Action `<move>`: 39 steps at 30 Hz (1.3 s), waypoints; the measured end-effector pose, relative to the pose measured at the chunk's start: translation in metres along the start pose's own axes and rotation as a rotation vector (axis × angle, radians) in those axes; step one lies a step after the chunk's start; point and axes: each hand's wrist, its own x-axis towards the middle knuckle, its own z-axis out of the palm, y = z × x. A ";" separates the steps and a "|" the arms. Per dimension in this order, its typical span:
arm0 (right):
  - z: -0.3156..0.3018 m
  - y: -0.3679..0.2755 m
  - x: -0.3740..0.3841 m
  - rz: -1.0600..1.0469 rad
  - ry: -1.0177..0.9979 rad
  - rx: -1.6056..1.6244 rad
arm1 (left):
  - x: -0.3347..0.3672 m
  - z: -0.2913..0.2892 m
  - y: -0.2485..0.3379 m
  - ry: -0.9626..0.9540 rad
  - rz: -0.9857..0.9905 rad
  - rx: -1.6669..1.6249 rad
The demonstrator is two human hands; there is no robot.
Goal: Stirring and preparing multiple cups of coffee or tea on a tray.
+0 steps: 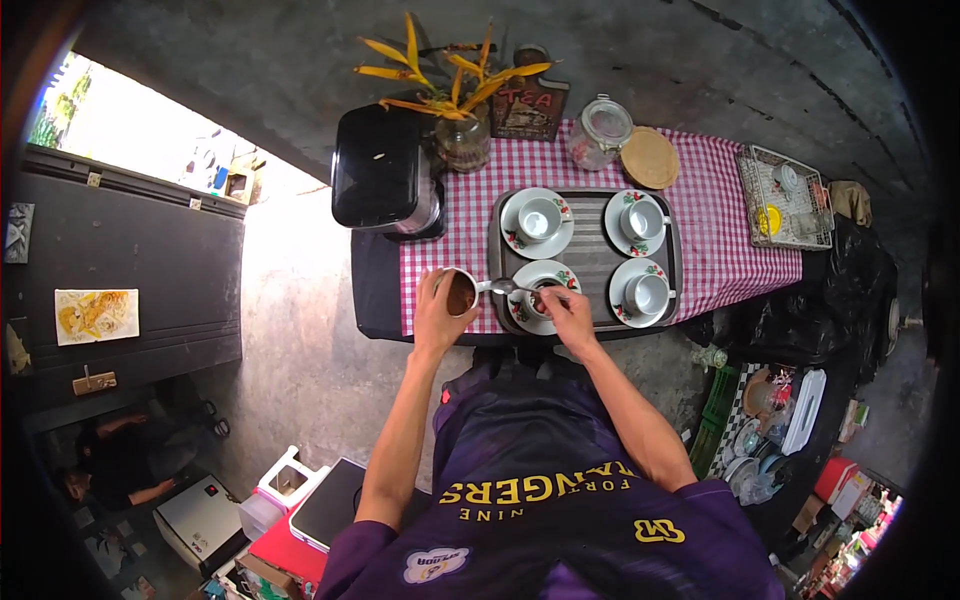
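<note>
My left hand (436, 322) is wrapped round a white cup (474, 289) with brown powder in it, tilted a little, left of the tray. Between thumb and fingers of my right hand (569, 320) is a metal spoon (504, 287), its bowl close to the white cup's right side. Below that hand stands the near-left teacup (545, 296), partly hidden, with something dark in it. It rests on a flower-patterned saucer (536, 271) on the dark ridged tray (591, 262). The far-left teacup (540, 219), far-right teacup (641, 221) and near-right teacup (646, 294) also sit on saucers there.
A black countertop appliance (378, 170) stands at the table's left end. Behind the tray are a jar of yellow flowers (463, 145), a lidded glass jar (600, 132) and a round wooden disc (650, 158). A wire basket (790, 235) lies far right. Another person (125, 455) is at lower left.
</note>
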 end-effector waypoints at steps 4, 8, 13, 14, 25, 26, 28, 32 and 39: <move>0.043 -0.001 0.011 -0.106 -0.077 -0.244 | -0.006 -0.012 -0.030 -0.047 -0.061 0.071; 0.074 -0.008 0.017 -0.378 -0.078 -0.639 | -0.003 -0.016 -0.039 -0.134 -0.073 0.070; 0.097 0.002 0.026 -0.674 -0.031 -1.052 | 0.001 -0.016 -0.046 -0.199 -0.043 0.068; 0.099 0.003 0.027 -0.674 -0.029 -1.054 | 0.001 -0.016 -0.047 -0.205 -0.040 0.055; 0.119 0.021 0.023 -0.676 -0.266 -1.120 | 0.001 -0.011 -0.058 -0.186 -0.043 0.013; 0.117 0.019 0.021 -0.673 -0.260 -1.121 | 0.001 -0.010 -0.059 -0.183 -0.046 0.008; 0.109 0.015 0.017 -0.667 -0.329 -1.126 | 0.002 -0.012 -0.055 -0.202 -0.051 0.011; 0.104 0.002 0.011 -0.697 -0.270 -1.080 | 0.001 -0.014 -0.056 -0.197 -0.054 0.013; 0.105 0.010 0.019 -0.651 -0.037 -1.072 | 0.005 -0.018 -0.048 -0.225 -0.050 0.022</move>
